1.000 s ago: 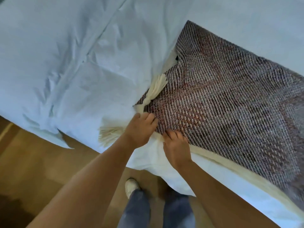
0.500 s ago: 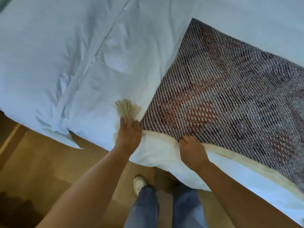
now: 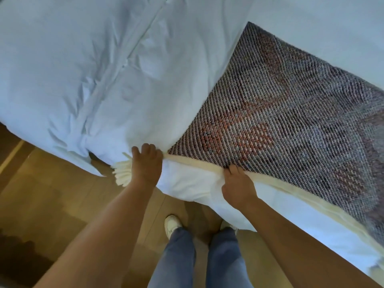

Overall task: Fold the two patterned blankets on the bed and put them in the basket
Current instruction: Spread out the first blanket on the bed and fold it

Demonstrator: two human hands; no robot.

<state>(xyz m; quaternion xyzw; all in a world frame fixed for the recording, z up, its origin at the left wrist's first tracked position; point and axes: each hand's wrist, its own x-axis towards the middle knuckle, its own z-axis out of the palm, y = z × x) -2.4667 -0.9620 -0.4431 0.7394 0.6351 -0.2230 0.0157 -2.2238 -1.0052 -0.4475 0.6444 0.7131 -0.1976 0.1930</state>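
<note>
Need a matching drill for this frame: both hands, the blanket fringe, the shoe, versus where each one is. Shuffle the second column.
Column 1
1. left hand
2. right hand
3. cream tassel fringe
4. white shoe

Column 2
A. on the brown wooden floor
B. grips the near corner of the dark woven patterned blanket
C. hangs over the edge of the white-covered bed
D. pinches the blanket's cream border further along that edge

Pairs: 1-B, 2-D, 3-C, 4-A
</note>
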